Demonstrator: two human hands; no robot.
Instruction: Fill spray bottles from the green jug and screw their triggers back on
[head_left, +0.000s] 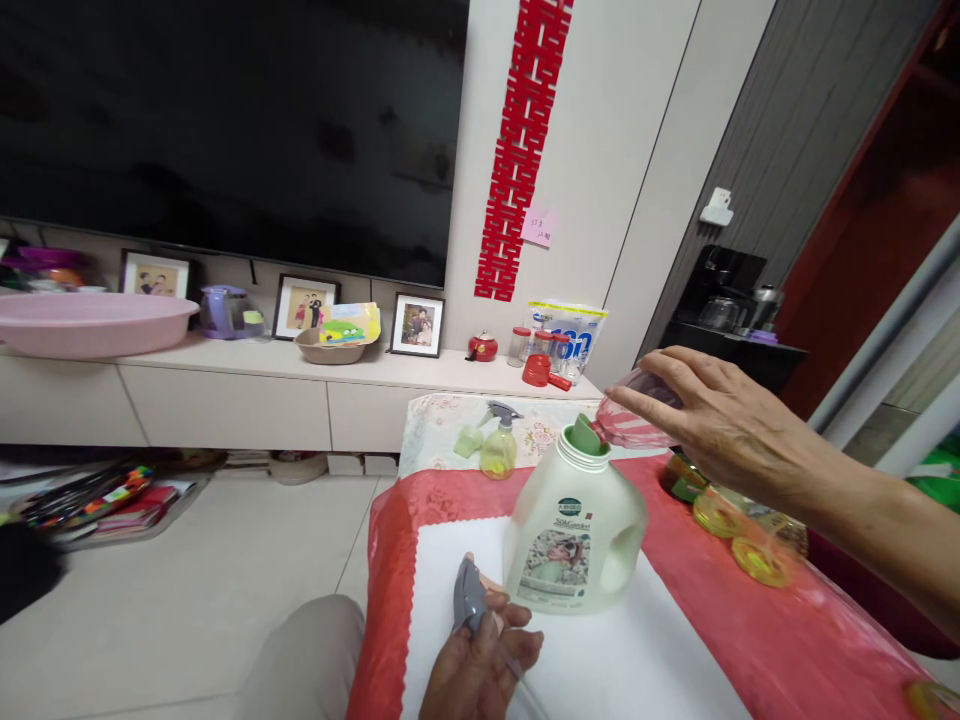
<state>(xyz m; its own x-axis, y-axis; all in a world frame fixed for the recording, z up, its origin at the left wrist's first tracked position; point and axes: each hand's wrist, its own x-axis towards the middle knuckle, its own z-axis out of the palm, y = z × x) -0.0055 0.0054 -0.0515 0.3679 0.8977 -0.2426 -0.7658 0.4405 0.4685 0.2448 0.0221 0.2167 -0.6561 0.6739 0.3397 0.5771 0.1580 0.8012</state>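
My right hand [705, 410] is wrapped round a see-through pink bottle [637, 415], tipped on its side. The bottle's neck meets the green spout [583, 433] in the mouth of a pale green detergent jug [577, 540]; I cannot tell whether liquid is flowing. The jug stands upright on a white sheet [450, 560] and bears a printed label. Lower down, in front of the jug, my left hand [480, 660] grips a grey trigger spray head [470, 597], with a thin clear tube trailing below it.
A yellowish spray bottle [498, 450] with a grey head stands behind the jug, beside a pale green object [469, 441]. Yellow-lidded containers [757, 560] lie on the red tablecloth [697, 560] to the right. A cabinet [262, 405] with a pink basin [97, 325] runs along the wall.
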